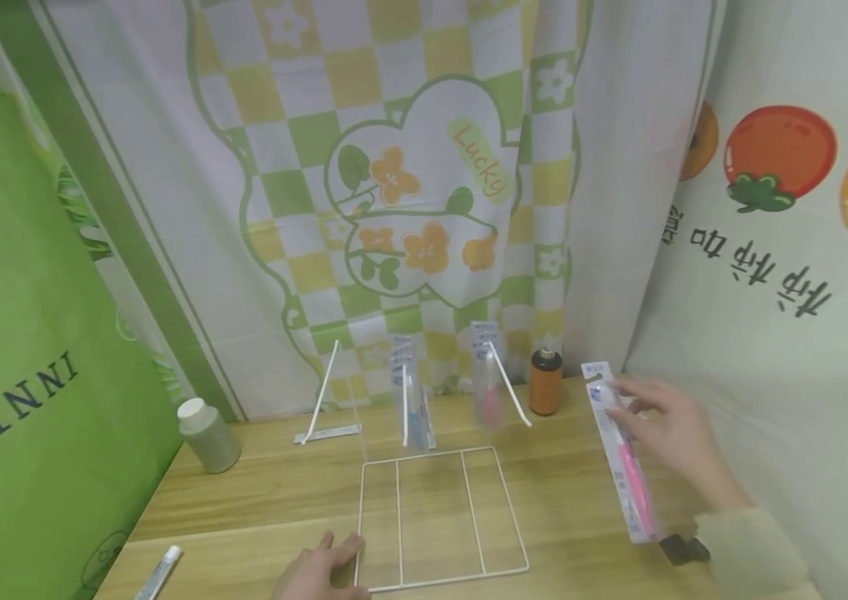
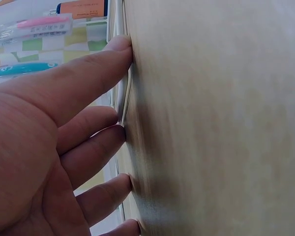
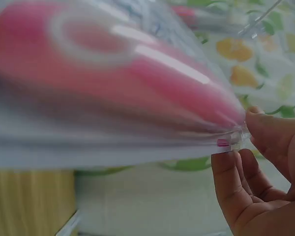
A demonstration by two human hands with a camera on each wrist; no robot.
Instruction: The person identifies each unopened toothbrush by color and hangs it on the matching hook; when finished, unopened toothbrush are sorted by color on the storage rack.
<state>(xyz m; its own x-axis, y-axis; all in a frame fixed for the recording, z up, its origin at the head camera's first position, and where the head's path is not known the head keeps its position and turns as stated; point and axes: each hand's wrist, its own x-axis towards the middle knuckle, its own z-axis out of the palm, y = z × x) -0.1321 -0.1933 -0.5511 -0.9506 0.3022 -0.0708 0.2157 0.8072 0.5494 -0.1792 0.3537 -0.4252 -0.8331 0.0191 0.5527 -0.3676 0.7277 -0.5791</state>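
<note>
A packaged toothbrush with a pink handle is held tilted at the right of the head view, its card and clear plastic upright end near the hand. My right hand pinches it between thumb and fingers; the pink handle looms large in the right wrist view. A white wire rack stands on the table, with hooks sticking out at its back. My left hand touches the rack's front left corner with extended fingertips. Packaged toothbrushes, one blue and one pink, hang on the middle and right hooks.
A brown bottle with an orange label stands behind the rack's right side. A grey-green jar with a white lid is at the back left. A white-capped tube lies front left. A dark object lies beneath the right wrist. Printed curtains surround the table.
</note>
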